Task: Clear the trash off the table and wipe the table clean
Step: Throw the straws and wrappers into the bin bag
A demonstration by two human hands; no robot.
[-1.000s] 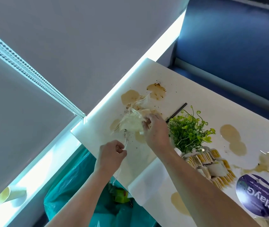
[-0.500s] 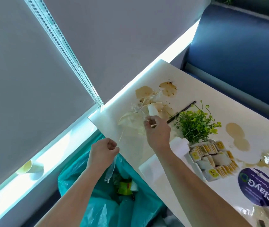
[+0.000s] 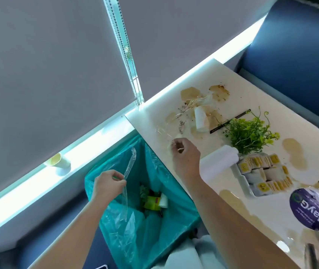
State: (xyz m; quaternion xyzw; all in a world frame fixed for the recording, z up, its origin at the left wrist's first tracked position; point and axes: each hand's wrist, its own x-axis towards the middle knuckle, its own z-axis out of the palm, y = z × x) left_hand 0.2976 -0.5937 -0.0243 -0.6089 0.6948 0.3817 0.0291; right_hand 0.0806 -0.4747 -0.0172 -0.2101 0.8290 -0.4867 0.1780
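Left hand [image 3: 106, 184] fingers pinch a clear plastic strip [image 3: 129, 164] above the open bin [image 3: 174, 220] beside the bench [image 3: 147, 121] edge. Right hand [image 3: 185, 156] at that edge, fingers curled; any hold cannot be told.

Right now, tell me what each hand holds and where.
Left hand pinches the clear plastic strip mid-length; right hand curls fingers at the table, hold unclear.
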